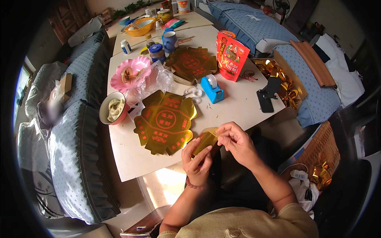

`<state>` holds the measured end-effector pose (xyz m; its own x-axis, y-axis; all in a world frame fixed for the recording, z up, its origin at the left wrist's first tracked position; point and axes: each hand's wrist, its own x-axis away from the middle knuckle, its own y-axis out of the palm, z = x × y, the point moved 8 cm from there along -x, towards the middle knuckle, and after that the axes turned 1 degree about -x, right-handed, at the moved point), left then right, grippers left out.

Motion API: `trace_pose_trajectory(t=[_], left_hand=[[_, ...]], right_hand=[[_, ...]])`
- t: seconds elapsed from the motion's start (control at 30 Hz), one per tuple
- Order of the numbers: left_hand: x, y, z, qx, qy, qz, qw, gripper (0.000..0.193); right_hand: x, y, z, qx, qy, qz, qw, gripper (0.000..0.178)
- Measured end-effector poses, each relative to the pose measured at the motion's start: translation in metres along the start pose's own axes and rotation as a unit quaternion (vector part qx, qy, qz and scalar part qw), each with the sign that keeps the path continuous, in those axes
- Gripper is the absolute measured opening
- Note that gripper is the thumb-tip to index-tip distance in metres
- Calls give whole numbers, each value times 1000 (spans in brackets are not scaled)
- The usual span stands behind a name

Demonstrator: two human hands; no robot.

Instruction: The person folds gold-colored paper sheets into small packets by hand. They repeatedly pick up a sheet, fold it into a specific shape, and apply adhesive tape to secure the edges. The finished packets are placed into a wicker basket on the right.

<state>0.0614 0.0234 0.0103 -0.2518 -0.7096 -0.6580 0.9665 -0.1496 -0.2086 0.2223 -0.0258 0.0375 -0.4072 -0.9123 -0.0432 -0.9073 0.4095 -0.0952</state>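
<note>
My left hand [196, 160] and my right hand [234, 141] both grip a small folded piece of gold foil paper [205, 142], held just off the near edge of the white table [131, 158]. The left hand pinches its lower end, the right hand its upper right edge. A flat gold sheet with red print [164, 122] lies on the table right beside my hands. A stack of the same gold sheets [191, 64] sits further back.
On the table stand a blue tape dispenser [211, 89], a bowl of white paste [113, 109], a pink paper flower [131, 73], a red bag [231, 55], a blue mug [170, 41] and a dark phone stand [266, 95]. A cardboard box of folded gold pieces [283, 81] sits at right, a blue sofa [75, 131] at left.
</note>
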Motion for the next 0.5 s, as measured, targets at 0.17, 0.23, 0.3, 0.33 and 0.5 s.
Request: trace_pose_trajectory(t=[0.17, 0.23, 0.3, 0.33, 0.5], left_hand=[[2, 1, 1, -3, 12, 1, 1000, 29], [4, 1, 1, -2, 19, 4, 1000, 30], [4, 1, 1, -2, 25, 5, 1000, 30], [5, 2, 1, -3, 27, 3, 1000, 31], [5, 2, 2, -8, 35, 6, 999, 33]], right_hand=[[8, 8, -3, 46, -12, 13, 999, 48], [11, 7, -1, 45, -6, 33, 998, 48], [12, 6, 1, 54, -1, 47, 997, 47], [12, 4, 2, 63, 1, 51, 997, 47], [13, 1, 14, 80, 20, 68, 994, 47]])
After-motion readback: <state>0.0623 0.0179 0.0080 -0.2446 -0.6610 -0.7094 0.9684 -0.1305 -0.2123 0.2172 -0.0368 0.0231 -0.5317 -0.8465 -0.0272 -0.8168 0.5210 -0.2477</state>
